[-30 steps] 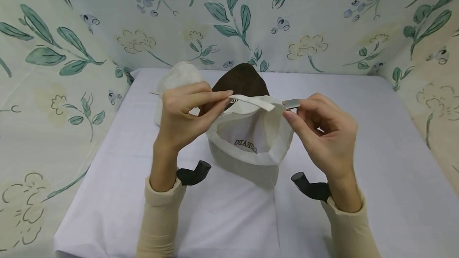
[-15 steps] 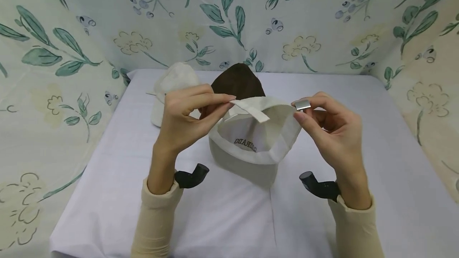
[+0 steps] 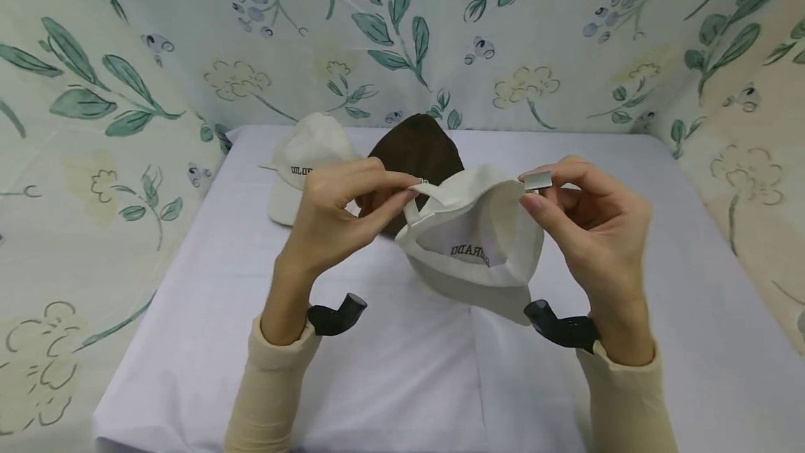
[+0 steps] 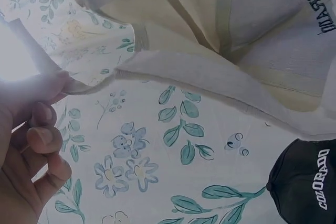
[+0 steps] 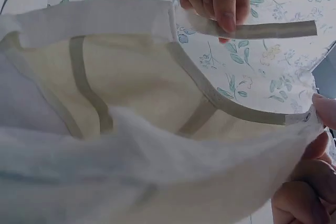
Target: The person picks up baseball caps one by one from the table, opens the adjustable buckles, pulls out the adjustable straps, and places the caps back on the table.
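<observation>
A white baseball cap (image 3: 484, 187) is held between both hands, its opening facing the head camera and the dark lettering inside showing reversed. My left hand (image 3: 342, 208) pinches the cap's back strap (image 3: 430, 191) between thumb and index finger. In the right wrist view the free end of that strap (image 5: 283, 30) sticks out past the left fingers. My right hand (image 3: 594, 215) pinches the other side of the back opening, where a small silver buckle (image 3: 537, 182) sits at the fingertips. Strap and buckle are apart. The brim (image 3: 472, 296) points down toward the table.
Behind the hands stand a second white cap (image 3: 321, 142) at left and a dark brown cap (image 3: 415, 145) beside it, partly hidden. A white cloth covers the table (image 3: 189, 341). Floral fabric (image 3: 302, 54) hangs at the back and sides. Each wrist carries a black camera mount (image 3: 339, 314).
The right hand and buckle have moved right, away from the left hand. The cap has shifted right and tilted with it. The left hand keeps its pinch on the strap.
</observation>
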A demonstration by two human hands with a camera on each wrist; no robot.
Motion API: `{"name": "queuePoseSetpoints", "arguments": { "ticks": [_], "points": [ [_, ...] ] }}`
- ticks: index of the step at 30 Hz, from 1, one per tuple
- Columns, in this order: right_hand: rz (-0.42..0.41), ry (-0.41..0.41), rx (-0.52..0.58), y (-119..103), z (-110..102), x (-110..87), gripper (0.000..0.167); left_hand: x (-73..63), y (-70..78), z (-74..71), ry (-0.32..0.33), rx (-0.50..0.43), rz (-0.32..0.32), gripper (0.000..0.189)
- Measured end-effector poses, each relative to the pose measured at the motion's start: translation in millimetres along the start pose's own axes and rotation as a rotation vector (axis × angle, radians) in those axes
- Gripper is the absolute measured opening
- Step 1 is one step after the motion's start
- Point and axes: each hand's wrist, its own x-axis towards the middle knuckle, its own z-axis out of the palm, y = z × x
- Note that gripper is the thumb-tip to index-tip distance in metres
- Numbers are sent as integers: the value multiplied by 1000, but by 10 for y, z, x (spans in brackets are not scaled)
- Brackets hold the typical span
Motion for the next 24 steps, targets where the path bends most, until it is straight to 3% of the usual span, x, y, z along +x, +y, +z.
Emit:
{"name": "queuePoseSetpoints", "arguments": {
  "ticks": [6, 13, 18, 24],
  "points": [
    [-57, 13, -52, 40, 106, 4, 19, 26, 85, 160, -20, 1, 40, 21],
    [-73, 8, -137, 81, 281, -51, 19, 63, 187, 335, -32, 84, 79, 33],
    [-75, -42, -130, 106, 339, -99, 20, 77, 207, 375, -28, 149, 100, 29],
    [-9, -95, -121, 97, 333, -127, 15, 84, 206, 374, -6, 236, 155, 22]
  ]
}}
